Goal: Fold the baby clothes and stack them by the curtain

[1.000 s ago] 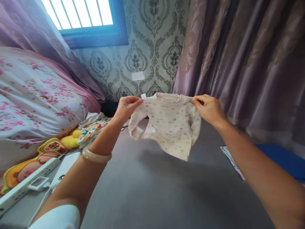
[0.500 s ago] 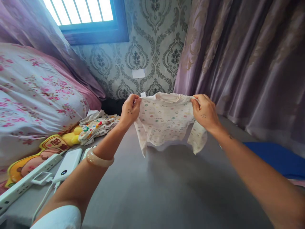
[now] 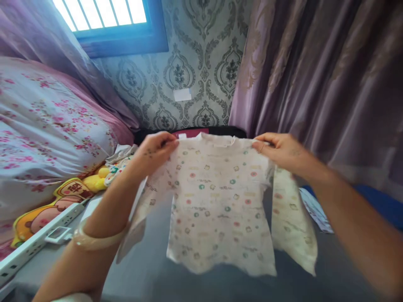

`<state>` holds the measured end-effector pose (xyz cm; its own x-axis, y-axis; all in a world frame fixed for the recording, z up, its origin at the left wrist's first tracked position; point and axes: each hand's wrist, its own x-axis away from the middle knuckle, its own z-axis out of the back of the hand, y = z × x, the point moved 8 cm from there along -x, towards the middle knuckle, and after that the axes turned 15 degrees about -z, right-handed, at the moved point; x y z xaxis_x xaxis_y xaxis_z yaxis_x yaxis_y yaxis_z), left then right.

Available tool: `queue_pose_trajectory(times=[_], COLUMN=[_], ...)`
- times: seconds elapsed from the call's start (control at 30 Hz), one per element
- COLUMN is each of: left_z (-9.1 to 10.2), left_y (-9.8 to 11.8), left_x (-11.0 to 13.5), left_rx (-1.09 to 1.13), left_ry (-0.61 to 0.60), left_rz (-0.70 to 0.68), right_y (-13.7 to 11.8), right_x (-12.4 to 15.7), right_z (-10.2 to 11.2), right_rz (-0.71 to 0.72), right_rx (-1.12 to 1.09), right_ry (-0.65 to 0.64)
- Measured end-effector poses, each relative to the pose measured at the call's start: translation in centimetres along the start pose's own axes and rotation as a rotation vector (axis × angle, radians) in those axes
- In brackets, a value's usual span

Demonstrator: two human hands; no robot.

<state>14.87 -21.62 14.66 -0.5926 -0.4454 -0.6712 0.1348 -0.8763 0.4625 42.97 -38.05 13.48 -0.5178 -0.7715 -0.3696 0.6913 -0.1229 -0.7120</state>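
Observation:
A small cream long-sleeved baby shirt (image 3: 217, 205) with tiny coloured prints hangs spread out in front of me, above a grey surface (image 3: 151, 277). My left hand (image 3: 154, 149) pinches its left shoulder. My right hand (image 3: 283, 151) pinches its right shoulder. Both sleeves dangle down at the sides, and the hem hangs free. A pale bangle (image 3: 97, 239) sits on my left wrist.
A floral quilt (image 3: 47, 134) lies at the left, with a yellow cartoon cushion (image 3: 47, 205), a white power strip (image 3: 34, 243) and a heap of printed clothes (image 3: 121, 161) beside it. Purple curtains (image 3: 315, 84) hang at the right. A blue mat (image 3: 378, 201) and a folded cloth (image 3: 316, 209) lie at the right.
The shirt has swung toward me and opened out flat, its sleeves now hanging down. Both hands kept their grip on the shoulders and moved slightly lower and closer.

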Motion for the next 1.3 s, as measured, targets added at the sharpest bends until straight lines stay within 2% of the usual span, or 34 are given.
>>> queue_pose_trajectory(times=[0.07, 0.1, 0.2, 0.27, 0.37, 0.47, 0.63, 0.87, 1.0, 1.13, 1.3], left_z=[-3.8, -5.6, -11.5, -14.7, -17.8, -19.1, -20.2, -21.8, -22.4, -23.4, -24.8], left_y=[-3.8, -5.7, -10.5, -12.7, -14.6, -15.6, -17.4, -18.7, -19.3, -20.4, -20.8], left_x=[0.9, 1.5, 4.0, 5.8, 7.6, 8.0, 7.5, 5.2, 3.5, 3.4, 3.5], left_rx=[-0.041, -0.092, -0.246, -0.342, -0.448, -0.514, -0.578, -0.604, -0.595, -0.554, -0.517], left_ry=[-0.122, -0.142, -0.223, -0.279, -0.358, -0.416, -0.481, -0.516, -0.493, -0.527, -0.58], left_rz=[0.047, 0.065, 0.098, 0.132, 0.191, 0.197, 0.182, 0.174, 0.189, 0.231, 0.259], right_y=[3.3, 4.9, 9.6, 12.0, 14.2, 15.3, 16.5, 17.9, 18.7, 20.2, 19.0], right_x=[-0.8, -1.0, -1.0, -0.5, 0.4, 0.6, -0.5, -3.4, -5.1, -5.5, -5.7], right_z=[-3.6, -5.3, -9.9, -12.7, -15.5, -17.0, -18.4, -19.1, -19.3, -19.9, -20.9], right_rz=[-0.06, -0.061, -0.108, -0.141, -0.191, -0.224, -0.209, -0.181, -0.183, -0.239, -0.18], right_rx=[0.069, 0.112, 0.32, 0.483, 0.634, 0.709, 0.755, 0.79, 0.804, 0.816, 0.805], right_ry=[-0.108, -0.14, -0.131, -0.148, -0.165, -0.178, -0.214, -0.213, -0.177, -0.205, -0.176])
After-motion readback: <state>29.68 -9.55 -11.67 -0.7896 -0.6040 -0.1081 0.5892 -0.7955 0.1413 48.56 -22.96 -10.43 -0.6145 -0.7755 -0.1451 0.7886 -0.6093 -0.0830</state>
